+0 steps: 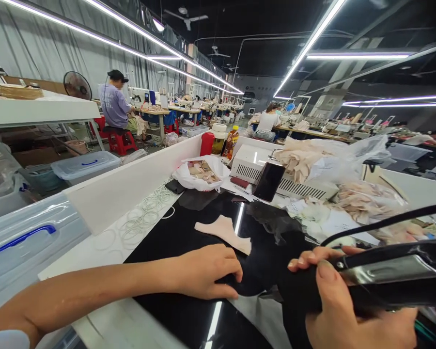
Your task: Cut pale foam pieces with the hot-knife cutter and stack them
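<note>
My left hand [212, 271] rests on the glossy black work surface [189, 213], palm down, fingers loosely bent and apart, with nothing visible in it. Just beyond its knuckles lies a pale pink, curved cut fabric piece [227, 234]. A grey translucent sheet [263, 315] lies by its fingertips. At the lower right, my right hand [343, 303] is curled around a black corded tool [396, 276] with a shiny metal strip; the tool hides part of the palm, and its exact kind is unclear. A black cord [388, 220] arches above it.
White elastic-looking rings [145, 215] lie along the left edge by a low white wall [131, 186]. Behind are a bag of fabric scraps [201, 172], bottles [218, 138], a phone [269, 182] and fabric piles [301, 157]. Co-workers [114, 102] sit farther off.
</note>
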Demonstrator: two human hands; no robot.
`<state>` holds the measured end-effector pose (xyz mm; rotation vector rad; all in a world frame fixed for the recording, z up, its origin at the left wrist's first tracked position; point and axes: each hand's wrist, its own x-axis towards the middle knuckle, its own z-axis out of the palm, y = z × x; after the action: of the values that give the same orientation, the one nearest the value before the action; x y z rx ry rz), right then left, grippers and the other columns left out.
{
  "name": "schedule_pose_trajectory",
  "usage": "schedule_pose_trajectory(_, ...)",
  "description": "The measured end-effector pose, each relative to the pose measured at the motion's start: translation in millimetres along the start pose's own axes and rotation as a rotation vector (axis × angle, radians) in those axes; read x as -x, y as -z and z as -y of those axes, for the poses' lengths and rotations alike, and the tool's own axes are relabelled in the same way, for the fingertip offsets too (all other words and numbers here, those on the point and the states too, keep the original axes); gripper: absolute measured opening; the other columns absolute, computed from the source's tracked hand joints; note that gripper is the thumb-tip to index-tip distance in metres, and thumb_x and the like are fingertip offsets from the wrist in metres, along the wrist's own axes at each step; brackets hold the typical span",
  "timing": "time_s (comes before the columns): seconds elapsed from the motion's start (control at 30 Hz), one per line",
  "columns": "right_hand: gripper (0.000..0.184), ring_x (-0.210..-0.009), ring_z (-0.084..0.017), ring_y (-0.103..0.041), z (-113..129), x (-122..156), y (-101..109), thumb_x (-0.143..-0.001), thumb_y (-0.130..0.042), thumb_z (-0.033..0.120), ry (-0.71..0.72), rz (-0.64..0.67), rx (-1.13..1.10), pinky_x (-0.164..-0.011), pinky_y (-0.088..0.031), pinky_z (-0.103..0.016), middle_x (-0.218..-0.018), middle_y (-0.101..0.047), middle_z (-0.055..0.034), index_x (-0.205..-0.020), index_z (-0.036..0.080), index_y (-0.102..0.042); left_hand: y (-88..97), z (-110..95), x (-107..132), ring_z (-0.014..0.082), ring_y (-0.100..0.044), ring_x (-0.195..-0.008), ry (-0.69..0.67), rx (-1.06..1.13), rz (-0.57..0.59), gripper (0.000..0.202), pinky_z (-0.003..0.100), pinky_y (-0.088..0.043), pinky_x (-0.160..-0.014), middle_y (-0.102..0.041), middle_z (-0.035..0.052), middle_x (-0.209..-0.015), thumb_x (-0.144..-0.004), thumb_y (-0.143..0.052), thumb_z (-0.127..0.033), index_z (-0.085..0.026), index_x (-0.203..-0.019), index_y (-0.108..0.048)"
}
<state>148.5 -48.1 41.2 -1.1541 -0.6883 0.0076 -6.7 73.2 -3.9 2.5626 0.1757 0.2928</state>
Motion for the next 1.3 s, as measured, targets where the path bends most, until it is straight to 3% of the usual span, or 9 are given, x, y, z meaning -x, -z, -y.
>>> schedule_pose_trajectory(0.27, 0.047, -0.072, -0.019, -0.063, 5, 4, -3, -0.069, -0.086, 0.037, -0.135, 0.006, -0.105, -0.066, -0.059, -0.034, -0.078, -0.063, 0.0026, -0.103, 0.025, -0.056, 0.6, -1, 13, 0.0196, -0.057, -0.112, 0.116, 0.123, -0.013, 0.024, 0.029, -0.046, -0.099, -0.058, 0.0048, -0.119, -0.087, -0.075, -0.026, -0.022, -0.108, -0.064)
schedule_pose_trajectory(0.43, 0.047, -0.071, -0.018, -0.063, 4, 11, -4, -0.073, -0.085, 0.039, -0.150, 0.060, -0.118, -0.068, -0.059, -0.036, -0.081, -0.062, 0.0030, -0.107, 0.027, -0.056, 0.8, -1, 13, 0.0199, -0.057, -0.112, 0.113, 0.134, -0.020, 0.026, 0.031, -0.047, -0.099, -0.059, 0.0049, -0.119, -0.086, -0.076, -0.021, -0.022, -0.109, -0.064)
schedule_pose_trajectory(1.1, 0.050, -0.069, -0.018, -0.063, 6, 11, -11, -0.066, -0.088, 0.040, -0.194, -0.009, -0.105, -0.067, -0.059, -0.035, -0.078, -0.063, 0.0022, -0.102, 0.026, -0.057, 1.0, 1, 13, 0.0207, -0.057, -0.113, 0.114, 0.132, -0.016, 0.027, 0.032, -0.047, -0.100, -0.058, 0.0055, -0.122, -0.086, -0.077, -0.024, -0.022, -0.110, -0.065)
schedule_pose_trajectory(1.3, 0.050, -0.069, -0.018, -0.063, 6, 16, -15, -0.068, -0.086, 0.043, -0.177, 0.044, -0.115, -0.067, -0.060, -0.036, -0.078, -0.063, 0.0029, -0.104, 0.026, -0.056, -1.5, 3, 13, 0.0212, -0.057, -0.114, 0.093, 0.123, -0.026, 0.028, 0.034, -0.047, -0.102, -0.059, 0.0062, -0.122, -0.085, -0.076, -0.023, -0.021, -0.110, -0.064)
